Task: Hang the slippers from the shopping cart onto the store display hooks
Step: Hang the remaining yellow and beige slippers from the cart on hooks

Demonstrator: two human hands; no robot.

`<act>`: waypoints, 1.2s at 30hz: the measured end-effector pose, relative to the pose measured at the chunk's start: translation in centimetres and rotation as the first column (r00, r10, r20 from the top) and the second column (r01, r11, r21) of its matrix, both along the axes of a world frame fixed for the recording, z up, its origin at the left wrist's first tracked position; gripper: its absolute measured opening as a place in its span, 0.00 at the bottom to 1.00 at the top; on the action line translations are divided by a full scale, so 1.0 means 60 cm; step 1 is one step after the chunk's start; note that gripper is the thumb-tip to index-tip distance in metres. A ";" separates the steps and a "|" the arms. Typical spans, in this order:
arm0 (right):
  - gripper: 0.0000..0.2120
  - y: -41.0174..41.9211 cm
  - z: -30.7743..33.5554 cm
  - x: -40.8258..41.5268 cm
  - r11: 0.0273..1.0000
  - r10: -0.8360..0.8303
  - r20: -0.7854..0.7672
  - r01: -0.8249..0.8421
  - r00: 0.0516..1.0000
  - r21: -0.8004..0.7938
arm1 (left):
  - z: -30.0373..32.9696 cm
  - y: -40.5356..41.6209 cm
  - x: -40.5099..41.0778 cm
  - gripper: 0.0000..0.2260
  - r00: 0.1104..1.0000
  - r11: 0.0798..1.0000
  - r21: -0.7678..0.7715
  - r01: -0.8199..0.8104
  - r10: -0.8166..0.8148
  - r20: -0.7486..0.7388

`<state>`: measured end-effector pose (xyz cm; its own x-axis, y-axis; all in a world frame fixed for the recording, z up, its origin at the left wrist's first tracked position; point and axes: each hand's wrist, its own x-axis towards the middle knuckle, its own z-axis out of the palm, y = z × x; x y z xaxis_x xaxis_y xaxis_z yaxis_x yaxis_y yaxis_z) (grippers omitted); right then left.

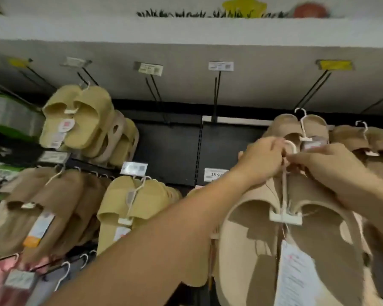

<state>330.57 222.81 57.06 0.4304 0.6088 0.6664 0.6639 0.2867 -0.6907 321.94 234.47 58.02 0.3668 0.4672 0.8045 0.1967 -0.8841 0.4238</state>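
Observation:
A pair of beige slippers (263, 239) hangs from a white plastic hanger (285, 215) with a paper tag (296, 277), raised in front of the display wall. My left hand (261, 160) pinches the hanger's curved white hook (291, 146) from the left. My right hand (325, 164) grips the hanger stem just below the hook from the right. Behind my hands another beige pair (296, 129) hangs on a black display hook (312, 89). Two bare black hooks (216, 93) (154, 89) stick out up and to the left. The shopping cart is out of view.
Yellow-green slippers (80, 115) hang at upper left, a second such pair (133, 208) at centre, brown ones (42, 206) at lower left. More beige pairs (367, 142) hang at the right edge. Price labels (221, 66) top the hooks. A grey shelf (186, 32) runs overhead.

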 end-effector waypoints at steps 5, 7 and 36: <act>0.07 0.077 0.105 -0.123 0.986 0.080 0.007 -0.080 0.997 0.147 | 0.121 0.046 -0.153 0.19 0.990 0.979 0.150 -0.140 0.133 0.051; 0.07 0.119 0.139 -0.176 0.974 0.092 0.017 -0.094 0.996 0.205 | 0.156 0.067 -0.217 0.19 0.967 0.949 0.193 -0.249 0.232 0.106; 0.09 0.602 0.365 -0.458 0.929 0.224 0.049 -0.229 0.973 0.291 | 0.312 0.465 -0.536 0.36 0.788 0.783 -0.142 -0.606 0.615 0.024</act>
<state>303.07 258.92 78.98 0.2926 0.4658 0.8351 0.5669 0.6189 -0.5437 289.79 262.35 76.72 -0.0792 0.6698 0.7383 0.6459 -0.5296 0.5498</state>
